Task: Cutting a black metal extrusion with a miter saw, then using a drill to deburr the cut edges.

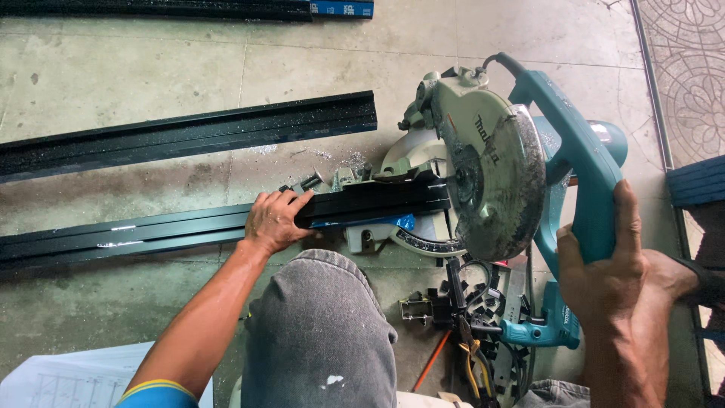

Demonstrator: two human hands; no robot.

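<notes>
Head view: left hand (273,221) presses black aluminium profile (151,234), long axis left-right under miter saw blade guard (495,181); right hand (615,264) grips saw handle (581,166).

a long black metal profile (151,234) lies flat on the floor, its right end across the base of a teal mitre saw (491,181), whose dusty blade guard is lowered over it.
</notes>
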